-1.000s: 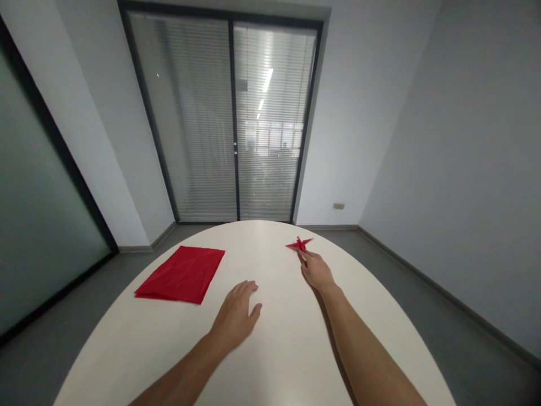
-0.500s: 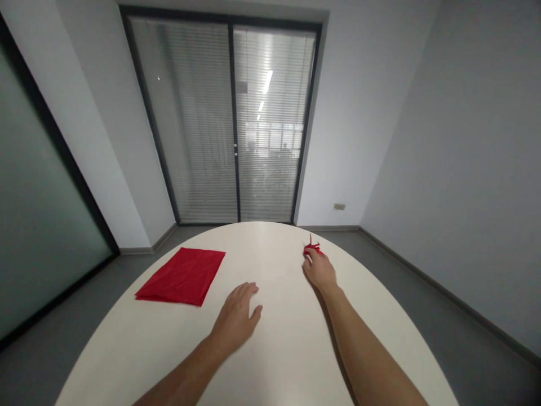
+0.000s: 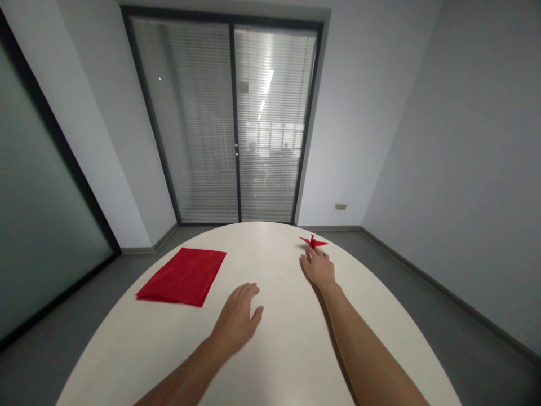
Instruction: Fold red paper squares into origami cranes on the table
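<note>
A folded red paper crane (image 3: 313,243) rests near the far right edge of the white round table (image 3: 270,366), its two wings spread to the sides. Just on the near side of it is my right hand (image 3: 321,268), fingers apart and fingertips at the crane's body; whether they touch it I cannot tell. My left hand (image 3: 236,317) hovers or lies over the table's middle with thumb and fingers spread, holding nothing. To its left lies a stack of square red paper sheets (image 3: 183,276), lightly creased.
The table's curved edge runs round behind the crane and the paper. Beyond it stand a dark-framed glass door (image 3: 198,129) with blinds, and pale walls with a socket plate (image 3: 340,207). A frosted glass panel (image 3: 38,192) is on the left.
My right hand has drawn back slightly toward me from the crane, whose wings now show spread out. My left hand and the red paper have stayed in place.
</note>
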`<action>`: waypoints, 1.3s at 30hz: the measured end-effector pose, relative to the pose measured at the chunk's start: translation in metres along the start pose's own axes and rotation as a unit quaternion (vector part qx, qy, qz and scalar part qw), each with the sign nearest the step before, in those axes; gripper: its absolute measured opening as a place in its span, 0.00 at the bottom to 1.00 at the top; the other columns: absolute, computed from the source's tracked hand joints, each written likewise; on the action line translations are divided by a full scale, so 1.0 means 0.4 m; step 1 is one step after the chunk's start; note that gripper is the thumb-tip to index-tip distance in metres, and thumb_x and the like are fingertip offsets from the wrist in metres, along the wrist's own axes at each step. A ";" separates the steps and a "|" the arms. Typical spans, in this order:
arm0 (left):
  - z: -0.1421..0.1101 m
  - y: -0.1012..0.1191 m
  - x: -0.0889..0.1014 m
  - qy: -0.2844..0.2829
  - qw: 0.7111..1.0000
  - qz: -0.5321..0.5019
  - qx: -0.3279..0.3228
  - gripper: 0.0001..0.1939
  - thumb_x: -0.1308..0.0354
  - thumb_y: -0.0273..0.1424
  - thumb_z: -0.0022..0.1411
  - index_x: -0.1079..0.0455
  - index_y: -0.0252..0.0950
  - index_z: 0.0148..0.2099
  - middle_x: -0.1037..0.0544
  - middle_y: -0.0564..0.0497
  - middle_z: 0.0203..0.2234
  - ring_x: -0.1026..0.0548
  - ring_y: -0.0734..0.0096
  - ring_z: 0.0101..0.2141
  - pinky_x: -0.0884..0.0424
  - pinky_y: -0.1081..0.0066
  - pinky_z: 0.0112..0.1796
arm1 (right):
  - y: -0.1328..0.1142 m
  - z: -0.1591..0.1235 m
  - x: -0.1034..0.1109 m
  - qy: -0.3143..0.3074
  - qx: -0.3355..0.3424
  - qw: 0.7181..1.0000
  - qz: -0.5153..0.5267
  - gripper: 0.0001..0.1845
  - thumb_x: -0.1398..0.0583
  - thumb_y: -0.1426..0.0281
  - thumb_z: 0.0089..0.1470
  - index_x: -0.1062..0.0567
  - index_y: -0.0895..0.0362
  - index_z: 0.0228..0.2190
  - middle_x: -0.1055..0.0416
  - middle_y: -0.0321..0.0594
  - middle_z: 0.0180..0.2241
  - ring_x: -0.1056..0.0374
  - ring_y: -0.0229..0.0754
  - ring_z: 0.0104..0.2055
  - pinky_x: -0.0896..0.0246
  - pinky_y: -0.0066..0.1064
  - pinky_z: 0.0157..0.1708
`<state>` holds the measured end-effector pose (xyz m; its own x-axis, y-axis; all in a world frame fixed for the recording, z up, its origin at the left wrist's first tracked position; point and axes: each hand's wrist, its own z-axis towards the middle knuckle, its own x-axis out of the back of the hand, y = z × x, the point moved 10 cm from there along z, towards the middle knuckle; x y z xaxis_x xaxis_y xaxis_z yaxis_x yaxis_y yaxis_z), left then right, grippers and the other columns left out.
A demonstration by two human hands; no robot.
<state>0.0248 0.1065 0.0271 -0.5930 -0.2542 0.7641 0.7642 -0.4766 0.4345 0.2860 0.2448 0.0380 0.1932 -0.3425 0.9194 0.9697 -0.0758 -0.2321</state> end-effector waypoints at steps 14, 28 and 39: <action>-0.001 0.001 0.001 0.003 1.000 0.000 -0.005 0.17 0.46 0.29 0.64 0.34 0.35 0.55 0.25 0.41 0.52 0.29 0.56 0.56 0.33 0.50 0.58 | 0.006 0.004 -0.017 -0.028 0.010 0.999 -0.017 0.27 0.49 0.58 0.64 0.34 0.51 0.61 0.36 0.48 0.61 0.39 0.56 0.60 0.43 0.45 0.55; 0.005 -0.005 0.025 0.032 0.999 0.030 0.018 0.16 0.46 0.28 0.63 0.31 0.37 0.53 0.24 0.42 0.53 0.28 0.58 0.55 0.31 0.54 0.57 | -0.008 -0.019 -0.009 -0.070 0.015 0.997 -0.039 0.22 0.51 0.59 0.65 0.28 0.51 0.55 0.32 0.48 0.57 0.39 0.54 0.58 0.43 0.41 0.53; 0.009 -0.181 0.173 0.010 0.933 0.289 0.212 0.22 0.49 0.35 0.66 0.30 0.29 0.58 0.34 0.33 0.62 0.33 0.43 0.59 0.37 0.49 0.56 | -0.060 -0.102 0.033 -0.146 0.031 0.986 -0.073 0.19 0.49 0.66 0.62 0.23 0.60 0.47 0.27 0.59 0.49 0.32 0.60 0.51 0.38 0.44 0.45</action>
<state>-0.0704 0.1266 0.0502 -0.0513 -0.3830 0.9223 0.9873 0.1199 0.1047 0.2590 0.2038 0.0428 0.0777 -0.0481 0.9958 0.9959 -0.0436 -0.0798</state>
